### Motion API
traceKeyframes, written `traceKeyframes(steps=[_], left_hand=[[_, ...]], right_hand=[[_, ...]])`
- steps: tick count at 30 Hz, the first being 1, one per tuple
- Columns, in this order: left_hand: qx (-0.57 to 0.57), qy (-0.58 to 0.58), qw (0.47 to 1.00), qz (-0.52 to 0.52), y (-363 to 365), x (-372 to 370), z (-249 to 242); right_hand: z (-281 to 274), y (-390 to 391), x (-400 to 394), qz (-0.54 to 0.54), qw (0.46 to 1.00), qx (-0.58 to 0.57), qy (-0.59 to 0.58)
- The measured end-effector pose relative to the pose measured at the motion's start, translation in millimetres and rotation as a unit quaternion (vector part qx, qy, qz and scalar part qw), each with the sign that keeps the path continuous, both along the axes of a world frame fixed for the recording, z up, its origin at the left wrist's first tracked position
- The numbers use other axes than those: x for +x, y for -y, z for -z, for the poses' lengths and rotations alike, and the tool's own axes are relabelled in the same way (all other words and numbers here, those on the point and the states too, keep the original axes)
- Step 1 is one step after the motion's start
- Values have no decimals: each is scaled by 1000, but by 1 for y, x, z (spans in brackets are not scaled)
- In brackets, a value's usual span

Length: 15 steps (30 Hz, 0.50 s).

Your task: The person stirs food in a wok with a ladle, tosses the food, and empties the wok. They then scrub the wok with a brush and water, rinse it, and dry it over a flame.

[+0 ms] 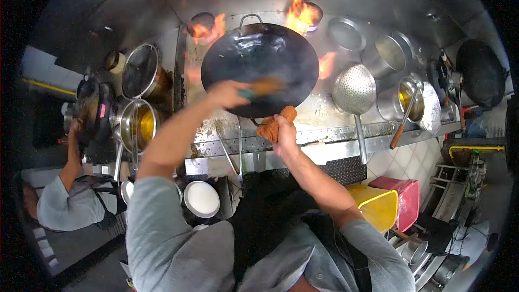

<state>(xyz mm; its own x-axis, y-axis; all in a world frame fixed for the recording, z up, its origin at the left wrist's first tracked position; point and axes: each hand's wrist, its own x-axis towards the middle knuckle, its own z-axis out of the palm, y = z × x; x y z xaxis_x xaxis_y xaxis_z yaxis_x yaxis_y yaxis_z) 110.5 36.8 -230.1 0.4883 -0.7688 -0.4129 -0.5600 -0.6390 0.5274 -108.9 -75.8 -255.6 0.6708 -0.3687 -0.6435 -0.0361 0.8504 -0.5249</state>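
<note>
A big black wok (259,48) sits over the burner, its inside dark and shiny. My left hand (230,94) is closed round a brown brush with a green part (267,85), which is smeared by motion over the wok's near inside. An orange cloth (277,124) is bunched in my right hand (285,135) at the wok's near rim, by the loop handle there. The cloth hides most of that handle. Another loop handle (252,17) shows at the far rim.
Flames (300,16) rise behind and beside the wok. A perforated ladle (354,89) and pots of yellow liquid (145,123) flank it. Yellow (373,205) and red bins (403,200) stand below right. A co-worker (70,200) is at another wok on the left.
</note>
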Motion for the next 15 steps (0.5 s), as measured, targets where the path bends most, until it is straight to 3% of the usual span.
traceKeyframes(steps=[1,2,3,5,7,9,10,11,13,15], left_hand=[[64,187,978,73,-24,61,29],[202,304,931,-4,-23,80,-24],[168,296,933,-114,-22,112,-34],[-48,263,931,-250,1,126,-50],[-104,283,912,-277,31,100,-31],[-134,11,931,-341,69,49,10],[-102,9,956,-273,82,24,54],[-87,-112,960,-239,89,-16,45],[-52,-179,974,-132,71,-64,-10],[-74,-10,997,18,12,-42,-3]], right_hand=[[-5,0,1,3,1000,-3,1],[-5,0,0,-14,1000,-5,4],[1,-3,-1,-13,1000,-4,1],[16,-2,1,-6,1000,-8,-14],[10,0,1,-9,1000,-6,-8],[1,-1,2,-4,999,14,-32],[5,0,1,-5,999,13,-29],[14,2,-1,-24,1000,5,-10],[17,3,2,-42,999,-5,14],[7,0,1,-24,1000,1,-1]])
